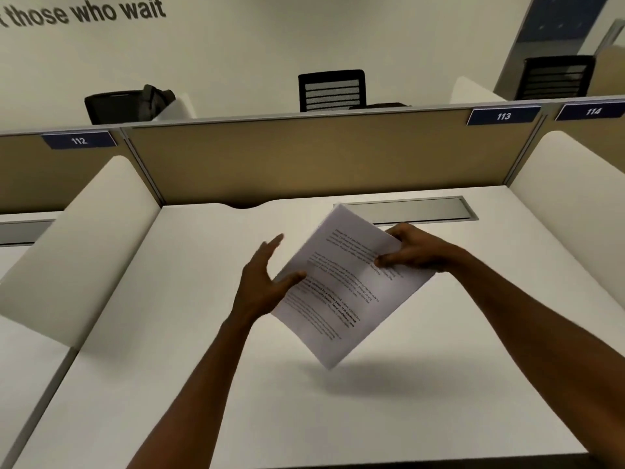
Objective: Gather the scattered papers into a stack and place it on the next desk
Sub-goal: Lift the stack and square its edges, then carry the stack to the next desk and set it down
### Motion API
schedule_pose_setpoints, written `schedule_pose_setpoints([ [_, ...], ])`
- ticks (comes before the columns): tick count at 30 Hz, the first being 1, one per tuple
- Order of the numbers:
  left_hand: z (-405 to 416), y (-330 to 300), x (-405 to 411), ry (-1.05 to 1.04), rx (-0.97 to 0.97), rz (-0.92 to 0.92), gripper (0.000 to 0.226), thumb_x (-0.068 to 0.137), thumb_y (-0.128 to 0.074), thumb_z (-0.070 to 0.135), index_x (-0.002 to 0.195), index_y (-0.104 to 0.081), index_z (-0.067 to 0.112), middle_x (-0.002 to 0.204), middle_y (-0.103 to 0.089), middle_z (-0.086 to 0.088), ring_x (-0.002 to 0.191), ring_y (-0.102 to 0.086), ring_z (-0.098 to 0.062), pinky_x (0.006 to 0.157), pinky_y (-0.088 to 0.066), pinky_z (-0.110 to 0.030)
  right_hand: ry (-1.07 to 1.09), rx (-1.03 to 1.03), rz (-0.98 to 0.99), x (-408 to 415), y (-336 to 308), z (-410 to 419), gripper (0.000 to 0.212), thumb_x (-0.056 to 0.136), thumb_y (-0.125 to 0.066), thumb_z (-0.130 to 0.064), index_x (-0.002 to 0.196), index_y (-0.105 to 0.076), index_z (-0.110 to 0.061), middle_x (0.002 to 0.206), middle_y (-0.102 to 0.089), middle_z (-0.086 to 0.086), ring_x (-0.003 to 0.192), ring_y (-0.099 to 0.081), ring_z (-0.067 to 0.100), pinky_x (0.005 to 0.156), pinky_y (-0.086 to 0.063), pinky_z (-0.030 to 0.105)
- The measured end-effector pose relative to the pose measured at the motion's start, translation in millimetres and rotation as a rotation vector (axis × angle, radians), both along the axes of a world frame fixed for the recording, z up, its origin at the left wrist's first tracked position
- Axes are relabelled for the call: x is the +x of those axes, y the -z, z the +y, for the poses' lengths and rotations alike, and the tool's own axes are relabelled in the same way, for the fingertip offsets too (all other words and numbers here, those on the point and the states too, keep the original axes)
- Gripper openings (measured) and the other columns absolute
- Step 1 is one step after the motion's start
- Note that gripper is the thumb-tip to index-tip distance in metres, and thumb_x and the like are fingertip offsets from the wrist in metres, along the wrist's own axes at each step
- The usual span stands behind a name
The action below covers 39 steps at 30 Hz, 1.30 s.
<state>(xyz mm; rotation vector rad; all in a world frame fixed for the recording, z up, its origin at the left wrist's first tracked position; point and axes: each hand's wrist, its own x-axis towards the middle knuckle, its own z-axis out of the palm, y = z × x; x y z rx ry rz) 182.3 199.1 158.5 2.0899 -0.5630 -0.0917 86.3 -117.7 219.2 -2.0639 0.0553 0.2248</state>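
Observation:
A stack of printed white papers [341, 289] hangs tilted in the air above the white desk [176, 333] numbered 113. My right hand [416, 250] grips the stack's right edge, thumb on top. My left hand [267, 282] is spread beside the stack's left edge, its thumb touching the top sheet and its fingers apart. The stack casts a shadow on the desk below it. No loose sheets lie on the desktop.
White curved dividers [84, 245] stand at both sides of the desk, the right one [571, 198] near my right arm. A tan back panel [304, 157] closes the far side. A grey cable tray lid [416, 209] sits behind the papers. Desk 112 [20, 360] lies to the left.

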Motion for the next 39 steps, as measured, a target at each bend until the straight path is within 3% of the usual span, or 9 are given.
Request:
schedule_pose_setpoints([
  [4,-3.2,-30.3,-2.1,0.269,0.028,0.174,0.052,0.085,-0.072,0.045,0.133,-0.06,0.027,0.124,-0.071,0.003,0.103,-0.072,-0.017,0.092,-0.06,-0.046,-0.123,-0.039,0.06,11.0,-32.2,13.4,0.02,0.082,-0.078,-0.016,0.102,-0.075,-0.012,0.098,-0.077,0.005,0.082,-0.076,0.026,0.067,-0.061,0.032],
  [9,6.5,-28.0,-16.1,0.215,-0.156,0.291,0.026,0.093,-0.065,0.039,0.108,-0.072,0.018,0.097,-0.079,0.001,0.083,-0.077,-0.023,0.073,-0.064,-0.039,-0.151,0.073,0.118,12.0,-50.1,18.0,0.038,0.075,-0.083,-0.041,0.105,-0.075,-0.017,0.103,-0.077,0.007,0.087,-0.075,0.027,0.066,-0.06,0.033],
  [15,27.7,-12.6,-26.3,0.043,-0.478,0.445,0.017,0.096,-0.066,0.022,0.104,-0.073,0.009,0.097,-0.08,-0.01,0.087,-0.077,-0.029,0.069,-0.062,-0.033,-0.087,0.848,0.047,-18.9,1.8,1.5,0.114,0.058,-0.068,-0.081,0.145,-0.044,-0.011,0.122,-0.063,0.022,0.106,-0.064,0.038,0.088,-0.053,0.05],
  [17,28.6,-5.2,-29.8,0.001,-0.546,0.533,0.023,0.095,-0.066,0.023,0.109,-0.072,0.005,0.102,-0.078,-0.015,0.092,-0.076,-0.034,0.071,-0.062,-0.038,-0.078,0.879,0.055,-34.4,34.1,27.4,0.107,0.062,-0.071,-0.075,0.146,-0.043,-0.015,0.129,-0.061,0.021,0.112,-0.061,0.039,0.093,-0.049,0.053],
  [20,22.3,8.5,-34.6,-0.049,-0.565,0.662,0.031,0.095,-0.067,0.026,0.117,-0.069,0.005,0.11,-0.076,-0.018,0.098,-0.074,-0.038,0.08,-0.062,-0.048,0.071,0.778,-0.013,-47.3,67.3,72.0,0.065,0.082,-0.073,-0.049,0.138,-0.053,-0.023,0.135,-0.063,0.012,0.118,-0.063,0.034,0.096,-0.052,0.051],
  [23,13.0,20.8,-40.1,-0.124,-0.542,0.748,0.033,0.093,-0.069,0.026,0.119,-0.068,0.006,0.109,-0.077,-0.017,0.097,-0.075,-0.038,0.079,-0.062,-0.05,0.302,0.574,-0.096,-51.4,86.1,100.6,0.035,0.089,-0.071,-0.03,0.123,-0.062,-0.031,0.124,-0.07,0.005,0.107,-0.071,0.025,0.084,-0.06,0.042],
  [28,4.2,33.4,-41.5,-0.206,-0.454,0.775,0.033,0.09,-0.074,0.028,0.115,-0.068,0.008,0.1,-0.079,-0.014,0.088,-0.077,-0.035,0.071,-0.063,-0.045,0.468,0.481,-0.038,-43.9,111.4,105.6,0.035,0.092,-0.067,-0.021,0.125,-0.058,-0.027,0.119,-0.071,-0.001,0.097,-0.073,0.015,0.08,-0.062,0.038],
  [33,2.1,34.5,-24.7,-0.416,-0.382,0.645,0.028,0.09,-0.074,0.02,0.116,-0.068,0.011,0.102,-0.078,-0.011,0.086,-0.077,-0.03,0.082,-0.063,-0.051,0.473,0.433,-0.028,-12.4,112.7,95.3,0.036,0.092,-0.068,-0.019,0.125,-0.058,-0.027,0.116,-0.071,-0.003,0.1,-0.071,0.019,0.087,-0.059,0.047],
  [39,22.2,25.5,-0.5,-0.544,-0.205,0.453,0.036,0.092,-0.068,0.01,0.127,-0.064,0.018,0.111,-0.071,-0.007,0.094,-0.07,-0.019,0.076,-0.058,-0.03,0.426,0.456,-0.032,36.4,107.4,111.9,0.037,0.091,-0.068,-0.016,0.126,-0.057,-0.023,0.117,-0.07,0.0,0.101,-0.069,0.021,0.09,-0.057,0.049],
])
